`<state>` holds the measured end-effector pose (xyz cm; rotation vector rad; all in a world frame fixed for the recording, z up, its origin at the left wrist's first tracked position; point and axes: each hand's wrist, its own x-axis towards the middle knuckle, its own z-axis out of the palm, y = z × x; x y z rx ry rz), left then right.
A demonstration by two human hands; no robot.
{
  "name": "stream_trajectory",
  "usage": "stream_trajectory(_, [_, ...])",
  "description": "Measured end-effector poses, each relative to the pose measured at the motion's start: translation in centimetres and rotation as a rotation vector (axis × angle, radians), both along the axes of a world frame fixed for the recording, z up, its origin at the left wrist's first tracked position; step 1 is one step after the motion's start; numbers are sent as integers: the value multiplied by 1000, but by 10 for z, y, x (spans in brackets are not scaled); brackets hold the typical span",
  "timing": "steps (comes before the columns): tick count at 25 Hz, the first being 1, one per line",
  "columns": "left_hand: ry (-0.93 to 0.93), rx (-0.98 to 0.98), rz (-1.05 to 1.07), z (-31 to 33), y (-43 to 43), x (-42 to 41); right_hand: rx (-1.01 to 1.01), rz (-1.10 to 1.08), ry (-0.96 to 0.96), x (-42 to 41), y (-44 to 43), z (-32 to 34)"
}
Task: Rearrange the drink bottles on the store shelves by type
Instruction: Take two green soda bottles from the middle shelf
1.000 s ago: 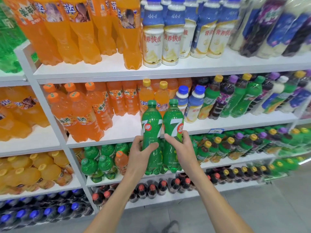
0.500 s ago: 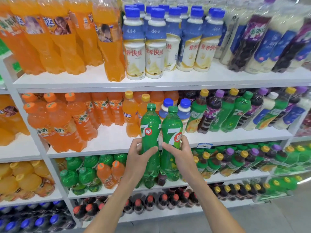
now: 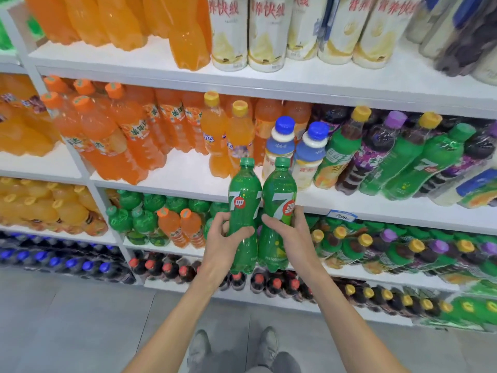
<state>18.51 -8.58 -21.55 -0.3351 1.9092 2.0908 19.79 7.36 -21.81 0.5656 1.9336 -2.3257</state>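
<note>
Two green 7up bottles stand upright side by side in front of the shelves. My left hand [image 3: 225,239] grips the left green bottle [image 3: 243,195] around its middle. My right hand [image 3: 291,238] grips the right green bottle [image 3: 279,192] the same way. Both bottles hang in the air before the edge of the middle shelf [image 3: 193,181]. A group of green bottles [image 3: 150,211] lies on the lower shelf to the left, with two orange bottles [image 3: 180,227] among them.
Orange soda bottles [image 3: 113,135] fill the middle shelf's left. Two blue-capped white bottles [image 3: 279,146] stand behind my held bottles. Mixed green and purple bottles [image 3: 403,157] lean at the right. Tall white milk-drink bottles [image 3: 228,30] stand on the top shelf. Grey floor lies below.
The view has tilted down and my feet now show. Both hands keep their hold on the two green bottles, which sit a little lower against the shelves.
</note>
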Motion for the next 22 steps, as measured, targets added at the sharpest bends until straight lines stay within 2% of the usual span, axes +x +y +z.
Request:
stream_trajectory(7, [-39, -58, 103, -22, -46, 36, -61, 74, -73, 29, -47, -21])
stream_trajectory(13, [-23, -28, 43, -30, -111, 69, -74, 7, -112, 68, -114, -29])
stream_trajectory(22, [-174, -56, 58, -54, -173, 130, -54, -28, -205, 137, -181, -52])
